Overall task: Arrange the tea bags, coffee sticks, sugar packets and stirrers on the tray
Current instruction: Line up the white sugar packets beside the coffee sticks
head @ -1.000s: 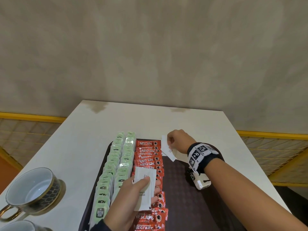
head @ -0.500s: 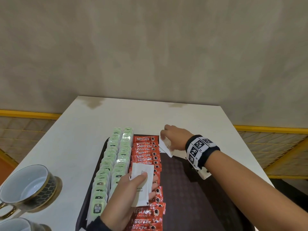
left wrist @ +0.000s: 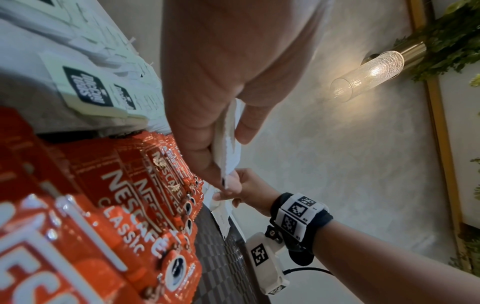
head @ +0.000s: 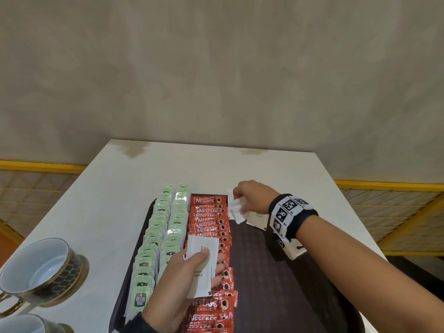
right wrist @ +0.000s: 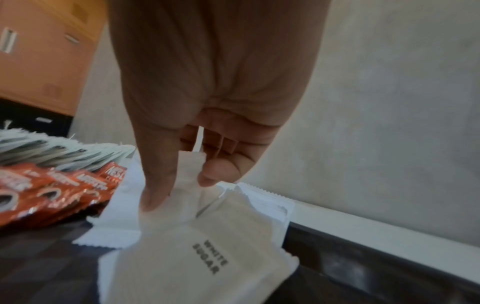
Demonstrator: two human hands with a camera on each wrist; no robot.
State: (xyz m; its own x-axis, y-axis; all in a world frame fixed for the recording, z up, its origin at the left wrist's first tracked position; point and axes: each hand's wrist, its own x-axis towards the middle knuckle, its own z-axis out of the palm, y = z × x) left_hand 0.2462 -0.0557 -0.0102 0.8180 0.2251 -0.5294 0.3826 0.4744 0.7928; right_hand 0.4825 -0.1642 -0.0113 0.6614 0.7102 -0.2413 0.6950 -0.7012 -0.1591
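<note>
A dark brown tray (head: 276, 284) holds two columns of green tea bags (head: 165, 227) and one column of red coffee sticks (head: 209, 219). My left hand (head: 206, 257) hovers over the coffee sticks and grips a small stack of white sugar packets (head: 201, 267) between thumb and fingers (left wrist: 205, 156). At the tray's far end my right hand (head: 236, 204) pinches one sugar packet (right wrist: 189, 181) just right of the coffee sticks. Beneath it, more sugar packets (right wrist: 207, 257) lie overlapping on the tray. No stirrers are in view.
The tray sits on a white table (head: 96, 212) against a beige wall. Two gold-rimmed cups (head: 36, 267) stand at the table's left front. The tray's right half is bare dark surface (right wrist: 39, 267). A glass wall lamp (left wrist: 369, 74) shows in the left wrist view.
My right hand has moved to the tray's far end with a sugar packet, down onto the packets lying there. My left hand has kept its stack in place.
</note>
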